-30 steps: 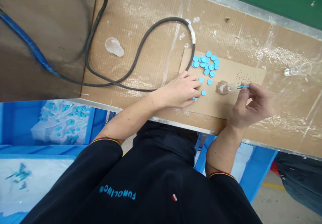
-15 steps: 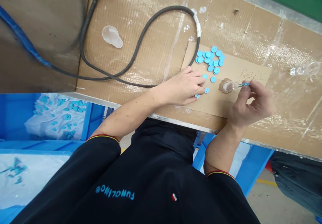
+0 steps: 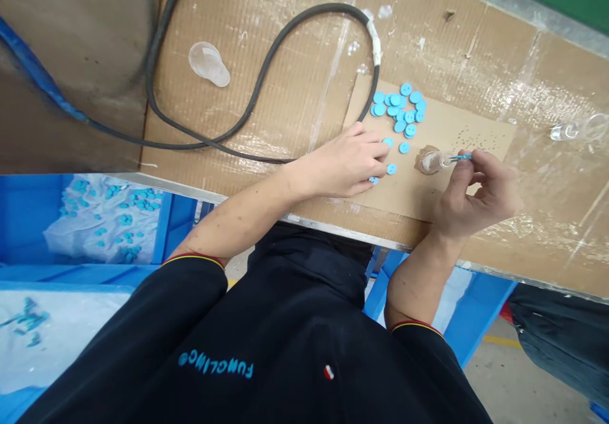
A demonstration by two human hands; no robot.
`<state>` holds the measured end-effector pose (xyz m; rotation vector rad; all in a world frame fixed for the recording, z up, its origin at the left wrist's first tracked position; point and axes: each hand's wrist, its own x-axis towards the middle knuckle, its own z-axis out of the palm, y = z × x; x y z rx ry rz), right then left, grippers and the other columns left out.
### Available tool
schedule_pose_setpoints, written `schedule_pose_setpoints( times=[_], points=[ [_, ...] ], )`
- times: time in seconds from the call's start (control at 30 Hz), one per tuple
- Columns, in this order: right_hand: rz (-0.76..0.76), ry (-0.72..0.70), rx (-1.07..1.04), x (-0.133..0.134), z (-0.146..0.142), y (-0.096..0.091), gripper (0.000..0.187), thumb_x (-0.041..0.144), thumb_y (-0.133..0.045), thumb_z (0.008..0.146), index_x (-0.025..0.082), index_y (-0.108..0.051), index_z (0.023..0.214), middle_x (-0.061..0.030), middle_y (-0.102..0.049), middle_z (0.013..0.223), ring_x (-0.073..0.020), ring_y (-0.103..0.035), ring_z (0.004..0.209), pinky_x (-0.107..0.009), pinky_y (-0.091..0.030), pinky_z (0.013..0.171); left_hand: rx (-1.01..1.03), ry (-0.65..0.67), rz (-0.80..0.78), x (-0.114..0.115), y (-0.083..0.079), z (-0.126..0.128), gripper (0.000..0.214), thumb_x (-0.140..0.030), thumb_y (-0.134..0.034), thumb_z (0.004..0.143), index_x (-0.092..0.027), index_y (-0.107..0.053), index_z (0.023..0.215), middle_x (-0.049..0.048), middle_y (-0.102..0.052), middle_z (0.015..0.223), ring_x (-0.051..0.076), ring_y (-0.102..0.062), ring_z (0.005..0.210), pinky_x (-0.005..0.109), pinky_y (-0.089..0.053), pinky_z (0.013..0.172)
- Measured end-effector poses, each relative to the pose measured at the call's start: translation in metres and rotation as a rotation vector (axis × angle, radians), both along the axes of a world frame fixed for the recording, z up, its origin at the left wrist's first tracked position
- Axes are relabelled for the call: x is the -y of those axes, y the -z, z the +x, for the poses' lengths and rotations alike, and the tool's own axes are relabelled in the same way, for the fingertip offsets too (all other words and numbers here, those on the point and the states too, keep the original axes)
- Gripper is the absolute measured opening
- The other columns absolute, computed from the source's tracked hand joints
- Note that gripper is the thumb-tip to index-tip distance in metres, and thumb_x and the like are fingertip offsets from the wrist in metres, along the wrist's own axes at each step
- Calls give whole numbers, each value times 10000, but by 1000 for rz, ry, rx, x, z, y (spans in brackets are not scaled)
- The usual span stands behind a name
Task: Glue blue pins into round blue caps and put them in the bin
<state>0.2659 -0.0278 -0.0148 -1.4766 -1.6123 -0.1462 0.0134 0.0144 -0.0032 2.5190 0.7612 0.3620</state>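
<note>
My right hand (image 3: pixel 478 186) is closed in a pinch on a slim blue piece (image 3: pixel 460 157), its kind too small to make out. The piece's tip is at the mouth of a small clear cup (image 3: pixel 432 160) on a brown cardboard sheet (image 3: pixel 409 195). My left hand (image 3: pixel 354 160) rests palm down at the sheet's left side, fingers bent and slightly apart. One blue disc (image 3: pixel 387 142) lies at its fingertips, and another blue disc (image 3: pixel 373 181) is partly hidden beneath them. Several round blue discs with small holes (image 3: pixel 400 117) lie in a loose group above the hand.
A black cable (image 3: pixel 266 75) loops over the cardboard-covered table (image 3: pixel 285 94). A clear plastic cup (image 3: pixel 209 64) lies at left, another clear container (image 3: pixel 578 129) at far right. Blue bins (image 3: pixel 166 221) with white lining and blue pieces stand below the table edge at left.
The view has shifted slightly. Both hands keep nearly the same places, and the blue piece stays at the cup's mouth.
</note>
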Motion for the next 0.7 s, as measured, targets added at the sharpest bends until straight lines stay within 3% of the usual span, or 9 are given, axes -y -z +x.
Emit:
schedule_pose_setpoints(
  times=[0.27, 0.5, 0.7],
  points=[
    [38, -29, 25, -1, 1, 1, 121, 243, -669, 948, 228, -777, 1001, 10, -804, 899, -121, -644, 676, -255, -511, 599, -9, -2, 2, -1, 0, 0, 174, -242, -602, 988, -253, -767, 1041, 66, -683, 1043, 268, -608, 1129, 488, -441, 1021],
    [-34, 56, 95, 0, 3, 1, 263, 415, -590, 998, 211, -756, 977, -16, -782, 895, -132, -638, 675, -291, -534, 611, -20, 3, 47, 0, 3, 1, 164, -256, -604, 996, -239, -761, 1040, 68, -699, 1074, 258, -611, 1118, 473, -432, 985],
    [91, -21, 156, -3, 9, 6, 236, 352, -608, 1010, 178, -765, 986, -25, -767, 868, -97, -607, 650, -225, -488, 558, 0, 2, 130, 1, 6, 0, 160, -244, -609, 989, -222, -755, 1051, 72, -712, 1074, 245, -619, 1086, 438, -412, 925]
  ],
)
